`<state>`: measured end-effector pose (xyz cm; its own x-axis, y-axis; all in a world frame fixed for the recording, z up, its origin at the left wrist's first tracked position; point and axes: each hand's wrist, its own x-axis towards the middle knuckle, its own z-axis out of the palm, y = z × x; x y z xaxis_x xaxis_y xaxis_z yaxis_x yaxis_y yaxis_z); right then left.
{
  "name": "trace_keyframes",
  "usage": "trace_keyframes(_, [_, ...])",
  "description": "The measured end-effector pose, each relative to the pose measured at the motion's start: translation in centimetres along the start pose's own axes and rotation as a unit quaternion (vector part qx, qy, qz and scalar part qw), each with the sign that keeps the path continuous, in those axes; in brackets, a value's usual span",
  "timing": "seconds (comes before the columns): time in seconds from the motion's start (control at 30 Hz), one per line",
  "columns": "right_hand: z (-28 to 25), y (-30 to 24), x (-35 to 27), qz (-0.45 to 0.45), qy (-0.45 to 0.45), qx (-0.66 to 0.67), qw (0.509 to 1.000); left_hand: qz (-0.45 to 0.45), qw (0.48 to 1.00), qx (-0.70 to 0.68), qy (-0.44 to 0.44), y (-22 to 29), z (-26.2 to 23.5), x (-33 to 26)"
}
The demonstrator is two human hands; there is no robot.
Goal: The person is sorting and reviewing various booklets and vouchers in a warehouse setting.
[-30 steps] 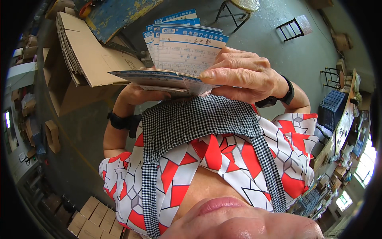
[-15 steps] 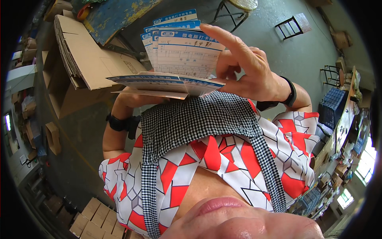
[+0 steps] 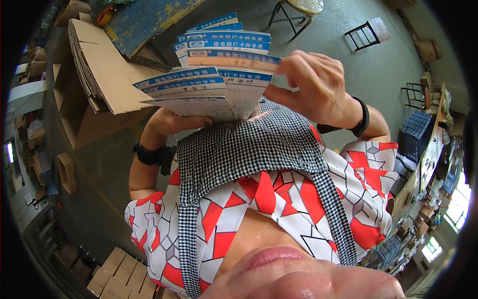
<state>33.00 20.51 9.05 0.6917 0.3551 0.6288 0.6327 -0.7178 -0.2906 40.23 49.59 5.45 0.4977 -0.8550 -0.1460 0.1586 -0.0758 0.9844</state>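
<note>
My left hand holds a fanned stack of paper time cards from below, its thumb lying across the front of the nearest ones. The cards have blue header bands, and some carry handwriting. In the middle of the stack, one blurred time card tilts toward me. My right hand is at that card's right edge, fingers curled against its corner and the thumb lower down beside the stack. Most of my left fingers are hidden behind the cards. The stack's lower edge is close to my black-and-white checked apron.
Flattened cardboard lies on an open carton at the left, beside a worn blue table. Stools stand on the grey floor ahead. A blue crate sits near a long cluttered bench at right; stacked cartons are lower left.
My right index finger has gone from stretched out to curled, bringing a card down toward me. More cards now lean on the near side, and the front ones stand more upright.
</note>
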Motion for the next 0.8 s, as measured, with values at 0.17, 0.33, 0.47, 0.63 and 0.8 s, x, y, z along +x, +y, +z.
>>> trace_keyframes(0.17, [1.0,0.5,0.9,-0.146,0.088,0.059,0.984,0.024,0.997,0.067,-0.025,0.1,-0.3,0.3])
trace_keyframes(0.33, [0.5,1.2,1.2,0.017,0.105,0.071,0.992,-0.013,0.999,-0.028,0.008,-0.1,0.0,0.3])
trace_keyframes(0.47, [1.4,1.3,0.7,0.033,0.064,0.09,0.993,-0.007,0.998,-0.06,0.021,-0.1,0.1,0.7])
trace_keyframes(0.63, [1.6,1.7,1.0,0.041,0.056,0.053,0.996,-0.011,0.998,-0.052,0.012,-0.1,-0.1,0.5])
trace_keyframes(0.8, [1.9,1.9,1.1,0.025,0.072,0.052,0.996,-0.027,0.998,-0.057,0.013,-0.3,-0.2,0.2])
